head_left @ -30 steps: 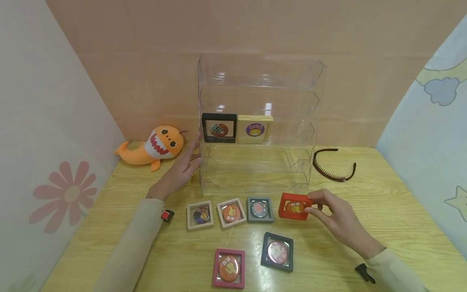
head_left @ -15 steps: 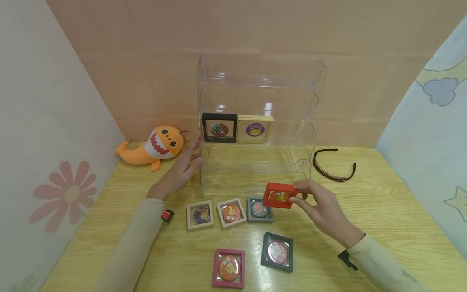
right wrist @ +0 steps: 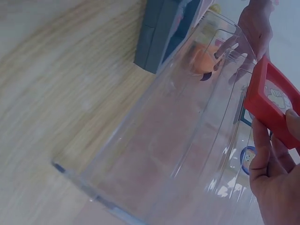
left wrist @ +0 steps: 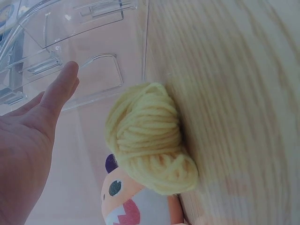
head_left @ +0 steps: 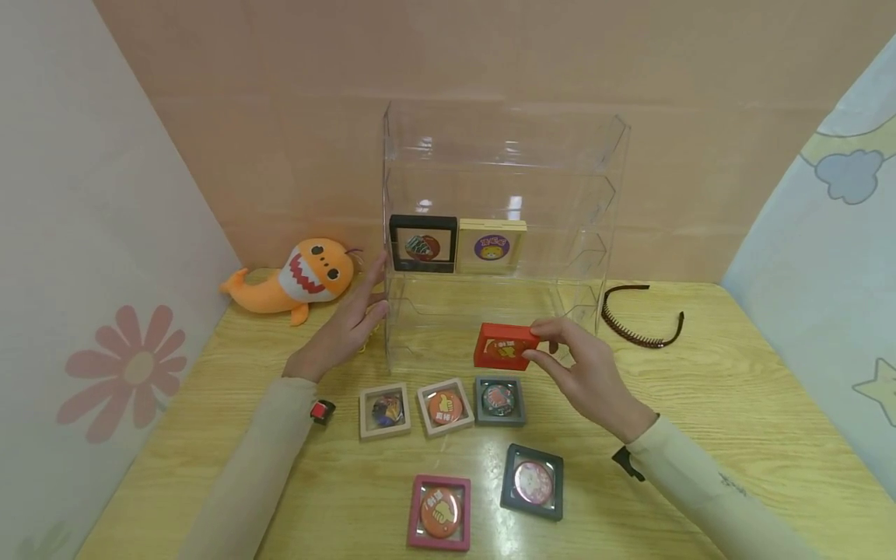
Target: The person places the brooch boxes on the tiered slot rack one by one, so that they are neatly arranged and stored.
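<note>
In the head view my right hand point(head_left: 584, 373) pinches a red square frame point(head_left: 505, 347) with a round badge inside, held up before the lower tiers of a clear tiered rack point(head_left: 490, 183). The right wrist view shows thumb and fingers on one edge of the red frame point(right wrist: 272, 101). My left hand point(head_left: 343, 327) rests against the rack's left side with its fingers extended. On a middle tier a black frame point(head_left: 423, 244) and a pale yellow frame point(head_left: 491, 247) stand side by side, each with a round badge.
Two beige frames point(head_left: 384, 411), a grey-blue frame point(head_left: 500, 400), a dark grey frame point(head_left: 533, 482) and a magenta frame point(head_left: 439, 512) lie on the table. An orange plush shark point(head_left: 297, 280) and yellow yarn point(left wrist: 145, 136) are left of the rack, a dark headband point(head_left: 633, 323) right.
My right hand has carried the red frame leftward and up, from the table's right side to the front of the rack. The left hand stays against the rack.
</note>
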Tool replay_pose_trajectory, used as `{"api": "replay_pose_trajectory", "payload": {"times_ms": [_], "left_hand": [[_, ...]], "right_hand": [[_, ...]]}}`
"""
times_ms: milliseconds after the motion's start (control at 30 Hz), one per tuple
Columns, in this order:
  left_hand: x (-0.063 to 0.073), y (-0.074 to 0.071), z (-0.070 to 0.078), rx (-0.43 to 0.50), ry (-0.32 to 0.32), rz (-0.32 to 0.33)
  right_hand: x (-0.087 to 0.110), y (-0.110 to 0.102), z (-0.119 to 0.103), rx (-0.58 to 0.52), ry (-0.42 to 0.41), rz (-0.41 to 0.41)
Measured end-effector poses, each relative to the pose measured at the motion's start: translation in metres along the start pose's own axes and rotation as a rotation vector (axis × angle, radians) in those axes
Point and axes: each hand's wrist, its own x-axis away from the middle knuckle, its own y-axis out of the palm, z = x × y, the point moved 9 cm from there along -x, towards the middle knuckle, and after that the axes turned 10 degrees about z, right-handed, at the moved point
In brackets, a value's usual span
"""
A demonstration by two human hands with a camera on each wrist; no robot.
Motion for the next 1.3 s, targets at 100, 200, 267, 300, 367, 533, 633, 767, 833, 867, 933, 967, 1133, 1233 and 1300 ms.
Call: {"api": "replay_pose_trajectory", "payload": {"times_ms": [100,200,267,300,367,533,633,767,833,867,933,967,1133,1233,1300], "left_hand": [[0.000,0.000,-0.001,0.002,-0.003,-0.003],[0.000,0.000,-0.002,0.004,-0.003,-0.006],[0.000,0.000,-0.002,0.006,-0.004,-0.006],[0.000,0.000,-0.002,0.006,-0.004,-0.005],[0.000,0.000,-0.002,0.004,-0.005,-0.006],[0.001,0.000,-0.003,0.003,-0.012,-0.011],[0.001,0.001,-0.004,0.004,-0.014,-0.012],[0.002,0.000,-0.004,-0.002,-0.014,-0.010],[0.002,0.000,-0.003,-0.005,-0.014,-0.009],[0.001,0.000,-0.003,-0.005,-0.013,-0.008],[0.001,0.000,-0.003,-0.007,-0.012,-0.008],[0.001,0.000,-0.003,-0.008,-0.009,-0.008],[0.002,0.000,-0.003,-0.006,-0.006,-0.005],[0.002,0.000,-0.003,-0.007,-0.009,-0.001],[0.002,0.000,-0.003,-0.007,-0.015,-0.001]], "right_hand": [[-0.007,0.006,-0.002,-0.012,-0.016,-0.002],[-0.014,0.011,-0.002,-0.021,-0.021,-0.002],[-0.018,0.015,-0.002,-0.017,-0.018,-0.004],[-0.019,0.016,-0.001,-0.012,-0.019,-0.005],[-0.022,0.020,0.000,-0.010,-0.014,-0.006],[-0.029,0.027,0.001,-0.006,-0.011,-0.005],[-0.034,0.031,-0.001,-0.007,-0.020,0.002],[-0.042,0.037,-0.003,-0.032,-0.027,0.009],[-0.046,0.040,-0.003,-0.036,-0.023,0.010],[-0.048,0.042,-0.003,-0.032,-0.019,0.012],[-0.051,0.045,-0.002,-0.021,-0.010,0.016],[-0.053,0.047,-0.002,-0.013,-0.007,0.017],[-0.060,0.054,-0.001,0.000,0.003,0.016],[-0.062,0.060,0.001,-0.013,0.009,0.014],[-0.064,0.063,0.002,-0.023,0.015,0.017]]}}
